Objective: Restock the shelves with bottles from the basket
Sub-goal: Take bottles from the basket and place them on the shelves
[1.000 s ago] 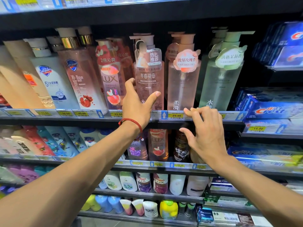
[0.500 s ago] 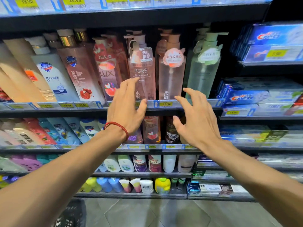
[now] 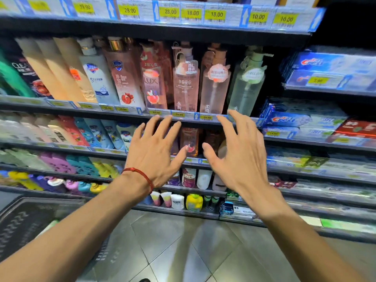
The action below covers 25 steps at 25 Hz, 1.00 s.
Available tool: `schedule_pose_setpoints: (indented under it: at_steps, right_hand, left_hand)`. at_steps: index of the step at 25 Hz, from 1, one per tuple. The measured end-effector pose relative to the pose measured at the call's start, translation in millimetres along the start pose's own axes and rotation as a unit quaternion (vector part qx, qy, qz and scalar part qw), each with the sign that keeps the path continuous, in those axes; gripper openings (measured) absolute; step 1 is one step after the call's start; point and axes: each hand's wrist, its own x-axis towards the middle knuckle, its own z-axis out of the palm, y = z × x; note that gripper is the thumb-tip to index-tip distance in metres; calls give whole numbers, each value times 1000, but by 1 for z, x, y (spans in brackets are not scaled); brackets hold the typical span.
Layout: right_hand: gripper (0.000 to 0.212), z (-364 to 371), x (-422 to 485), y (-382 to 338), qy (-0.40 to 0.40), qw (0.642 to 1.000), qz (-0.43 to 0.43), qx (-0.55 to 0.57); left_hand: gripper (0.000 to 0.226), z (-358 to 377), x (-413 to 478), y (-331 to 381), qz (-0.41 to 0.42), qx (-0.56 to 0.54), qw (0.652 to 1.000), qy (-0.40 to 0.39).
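Store shelves fill the view, yellow price tags along each edge. Task bottles (pink pump ones, a pale green one beside them) stand upright in a row on the shelf just above both hands. The left hand, red cord on its wrist, has fingers spread wide, holding nothing. The right hand is just beside it, fingers splayed too, empty. A dark mesh basket sits low left by the tiled floor, contents too blurred to tell. Toothpaste boxes are stacked at right.

Glossy translucent plastic pump bottles, shiny gold metallic cap, glossy tiled floor, dark perforated plastic basket, red woven cord bracelet
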Motion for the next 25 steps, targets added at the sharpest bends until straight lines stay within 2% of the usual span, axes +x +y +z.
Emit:
schedule_pose_setpoints:
  at_steps: [7, 11, 15, 20, 25]
  right_hand:
    - [66, -7, -42, -32, -31, 997, -66, -8]
    - [64, 14, -79, -58, -56, 995, -85, -2]
    - [64, 36, -105, -99, -91, 990, -110, -14]
    - [64, 70, -126, -167, -81, 982, -165, 39]
    - [67, 113, -133, -262, -117, 980, -163, 10]
  left_hand:
    - [74, -12, -59, 1, -45, 42, 997, -37]
    - [72, -1, -100, -20, -64, 52, 996, -41]
    - [71, 15, -144, -48, -92, 49, 991, -80]
    - [74, 37, -201, -109, -120, 42, 985, -116]
    - [73, 47, -259, -217, -159, 37, 977, -137]
